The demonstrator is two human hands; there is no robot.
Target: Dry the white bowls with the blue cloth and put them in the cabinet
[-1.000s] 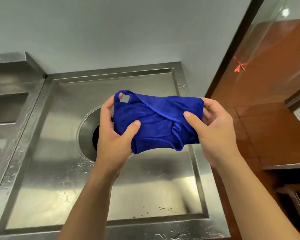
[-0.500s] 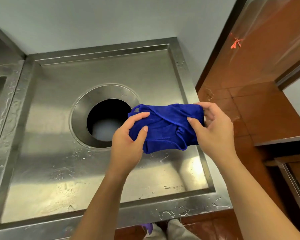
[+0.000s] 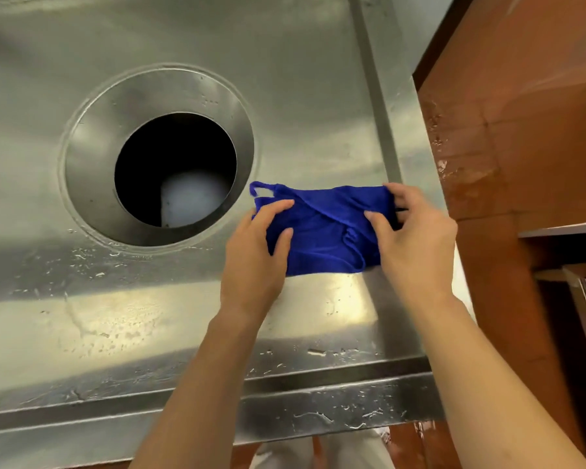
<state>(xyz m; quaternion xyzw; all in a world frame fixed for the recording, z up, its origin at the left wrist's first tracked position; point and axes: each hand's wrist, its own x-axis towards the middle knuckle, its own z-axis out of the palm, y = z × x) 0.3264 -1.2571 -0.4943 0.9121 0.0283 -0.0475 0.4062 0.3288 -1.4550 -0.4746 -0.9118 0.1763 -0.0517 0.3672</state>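
Observation:
The blue cloth is folded into a bundle and sits low over the right part of the steel counter. My left hand grips its left end, thumb and fingers pinching the fabric. Its right end is pinched by my right hand. A small loop of the cloth sticks out at the upper left corner. No white bowl is clearly in view; whether one is inside the bundle cannot be told.
A round hole with a sloped steel rim opens in the counter left of the cloth, something pale at its bottom. Water drops lie on the counter's front rim. Red-brown floor tiles and a steel shelf edge are on the right.
Both hands have carried the cloth down and to the right, from in front of the hole to the counter's right side. The view has tilted down, closer to the counter.

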